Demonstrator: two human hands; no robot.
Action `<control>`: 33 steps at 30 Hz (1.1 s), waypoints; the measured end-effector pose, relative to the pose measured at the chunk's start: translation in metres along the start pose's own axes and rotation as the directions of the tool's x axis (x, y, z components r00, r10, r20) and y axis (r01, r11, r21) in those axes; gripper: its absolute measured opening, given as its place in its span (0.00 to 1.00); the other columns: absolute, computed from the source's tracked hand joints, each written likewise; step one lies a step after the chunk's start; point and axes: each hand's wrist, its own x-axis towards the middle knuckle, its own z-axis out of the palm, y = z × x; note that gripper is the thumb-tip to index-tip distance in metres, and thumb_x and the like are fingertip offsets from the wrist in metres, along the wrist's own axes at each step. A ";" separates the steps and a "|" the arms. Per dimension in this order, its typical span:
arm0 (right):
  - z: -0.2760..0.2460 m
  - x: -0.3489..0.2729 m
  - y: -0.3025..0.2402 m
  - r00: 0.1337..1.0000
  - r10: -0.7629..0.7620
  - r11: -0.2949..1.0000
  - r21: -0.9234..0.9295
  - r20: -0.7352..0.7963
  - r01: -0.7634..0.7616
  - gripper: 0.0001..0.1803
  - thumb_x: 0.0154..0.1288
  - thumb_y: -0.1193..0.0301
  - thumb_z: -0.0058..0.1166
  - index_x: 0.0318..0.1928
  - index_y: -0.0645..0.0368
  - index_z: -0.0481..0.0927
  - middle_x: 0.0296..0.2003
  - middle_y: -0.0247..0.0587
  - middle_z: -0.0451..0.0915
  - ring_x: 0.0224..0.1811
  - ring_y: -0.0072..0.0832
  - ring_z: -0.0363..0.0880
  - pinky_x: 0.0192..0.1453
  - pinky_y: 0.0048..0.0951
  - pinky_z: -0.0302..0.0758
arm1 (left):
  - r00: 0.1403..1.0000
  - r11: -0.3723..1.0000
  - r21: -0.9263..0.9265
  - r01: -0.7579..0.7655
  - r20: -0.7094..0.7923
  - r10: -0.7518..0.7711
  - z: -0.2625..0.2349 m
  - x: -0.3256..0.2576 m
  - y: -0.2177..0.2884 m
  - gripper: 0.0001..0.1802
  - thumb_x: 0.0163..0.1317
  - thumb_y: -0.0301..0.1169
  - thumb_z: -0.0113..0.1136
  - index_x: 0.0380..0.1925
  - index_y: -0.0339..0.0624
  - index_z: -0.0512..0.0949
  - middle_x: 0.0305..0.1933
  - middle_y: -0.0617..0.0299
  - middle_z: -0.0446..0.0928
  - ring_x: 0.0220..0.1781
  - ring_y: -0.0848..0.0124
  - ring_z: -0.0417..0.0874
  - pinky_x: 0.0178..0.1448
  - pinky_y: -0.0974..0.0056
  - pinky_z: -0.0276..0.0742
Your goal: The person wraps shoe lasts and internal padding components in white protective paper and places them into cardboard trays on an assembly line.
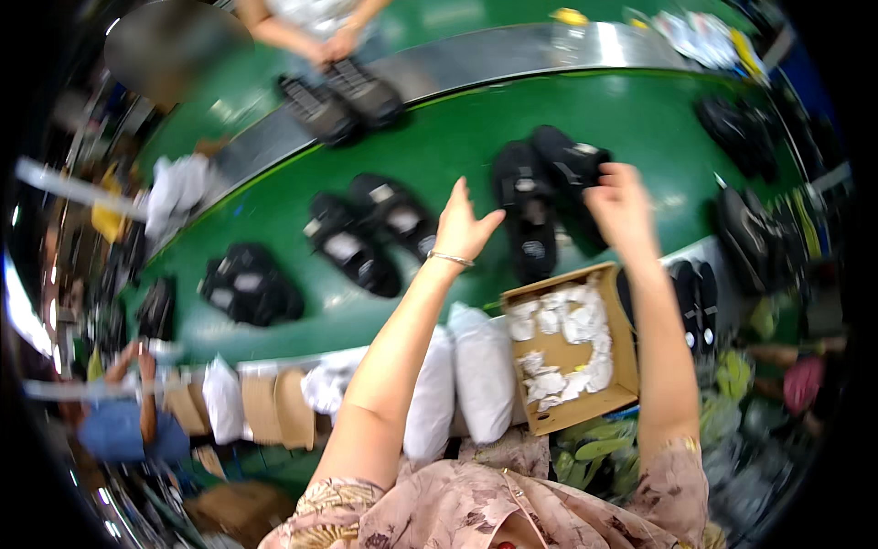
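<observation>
Two black low-cut shoes form the pair nearest the person's hands, lying side by side on a long, glossy green worktop, beyond the carton; two other pairs of black shoes rest farther left, a middle pair with pale insoles and a blurred leftmost pair; a fourth black pair sits at the upper right, while the dark shoes at the right rim overlap too much to count.

Two hands reach over the worktop; the left hand has its thumb and fingers spread apart and holds nothing, between the middle pair and the nearest pair; the right hand is bent beside the right shoe of the nearest pair, though I cannot tell whether its fingers are closed on it.

One open brown cardboard carton stands tilted at the near edge; inside lie many crumpled white paper-like pieces, too blurred to number, with a small yellow bit among them; left of it are two long, stuffed white bags, their contents hidden; a third, smaller white bag is farther left; across the worktop, a co-worker's two hands are at one grey-and-black pair of shoes.
</observation>
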 end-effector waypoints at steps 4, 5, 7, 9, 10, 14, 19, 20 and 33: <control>-0.006 -0.071 -0.087 0.995 -0.079 0.943 0.319 -0.063 0.095 0.11 0.66 0.77 0.47 0.48 0.65 0.71 0.41 0.40 0.76 0.42 0.23 0.76 0.46 0.21 0.72 | 0.912 0.954 -0.098 -0.283 -0.334 0.236 -0.139 -0.073 0.048 0.29 0.55 0.25 0.61 0.56 0.29 0.63 0.48 0.46 0.75 0.46 0.63 0.81 0.48 0.64 0.77; 0.004 -0.091 -0.110 0.996 -0.090 0.931 0.353 -0.028 0.094 0.10 0.66 0.77 0.46 0.47 0.66 0.71 0.40 0.39 0.76 0.42 0.23 0.76 0.46 0.21 0.71 | 0.867 0.922 -0.130 -0.364 -0.409 0.285 -0.168 -0.097 0.050 0.25 0.56 0.23 0.59 0.54 0.29 0.65 0.46 0.48 0.76 0.43 0.64 0.82 0.46 0.66 0.78; 0.051 -0.139 -0.150 0.961 -0.187 0.906 0.414 0.202 0.089 0.07 0.65 0.78 0.47 0.43 0.64 0.73 0.37 0.37 0.76 0.39 0.22 0.76 0.44 0.21 0.71 | 0.809 0.915 -0.096 -0.392 -0.509 0.293 -0.215 -0.150 0.045 0.21 0.56 0.20 0.57 0.51 0.29 0.68 0.42 0.49 0.77 0.41 0.66 0.82 0.44 0.67 0.78; 0.113 -0.192 -0.189 0.833 -0.312 0.919 0.367 0.456 0.143 0.04 0.62 0.79 0.48 0.38 0.64 0.75 0.33 0.38 0.77 0.34 0.22 0.77 0.39 0.21 0.72 | 0.787 0.944 0.019 -0.330 -0.547 0.286 -0.262 -0.208 0.016 0.20 0.56 0.19 0.57 0.50 0.30 0.69 0.42 0.49 0.77 0.40 0.66 0.83 0.43 0.67 0.79; 0.145 -0.221 -0.205 0.761 -0.347 0.915 0.376 0.547 0.147 0.04 0.61 0.79 0.49 0.36 0.64 0.75 0.31 0.37 0.77 0.32 0.21 0.77 0.37 0.21 0.72 | 0.780 0.969 0.000 -0.248 -0.593 0.199 -0.287 -0.238 -0.002 0.20 0.56 0.19 0.57 0.49 0.31 0.70 0.42 0.50 0.78 0.40 0.66 0.83 0.44 0.67 0.79; 0.256 -0.317 -0.267 0.446 -0.512 0.852 0.498 0.734 0.160 0.04 0.61 0.77 0.50 0.35 0.66 0.75 0.29 0.39 0.78 0.31 0.23 0.79 0.35 0.22 0.73 | 0.471 0.955 -0.075 0.286 -0.857 -0.208 -0.398 -0.349 -0.111 0.13 0.60 0.24 0.55 0.45 0.33 0.73 0.38 0.57 0.79 0.39 0.72 0.80 0.45 0.68 0.76; 0.385 -0.399 -0.342 0.142 -0.449 0.854 0.471 0.882 -0.220 0.10 0.63 0.75 0.47 0.43 0.67 0.73 0.37 0.43 0.78 0.37 0.24 0.79 0.39 0.23 0.75 | 0.339 0.817 0.033 0.576 -0.919 -0.202 -0.496 -0.476 -0.269 0.40 0.48 0.34 0.69 0.59 0.32 0.61 0.60 0.46 0.65 0.62 0.58 0.66 0.61 0.58 0.66; 0.416 -0.413 -0.348 0.130 -0.393 0.874 0.414 0.910 -0.255 0.12 0.63 0.74 0.47 0.45 0.67 0.72 0.39 0.43 0.78 0.40 0.25 0.79 0.42 0.24 0.74 | 0.391 0.830 0.017 0.557 -0.887 -0.244 -0.505 -0.485 -0.290 0.51 0.42 0.37 0.73 0.63 0.31 0.54 0.64 0.42 0.59 0.66 0.56 0.60 0.66 0.57 0.57; 0.615 -0.442 -0.369 0.437 -0.340 0.906 0.414 0.833 -0.085 0.29 0.64 0.58 0.45 0.60 0.65 0.62 0.54 0.58 0.71 0.58 0.42 0.69 0.61 0.32 0.64 | 0.411 0.859 -0.511 0.019 -0.779 -0.473 -0.517 -0.501 -0.338 0.32 0.51 0.26 0.67 0.55 0.30 0.66 0.48 0.56 0.74 0.47 0.71 0.75 0.53 0.68 0.71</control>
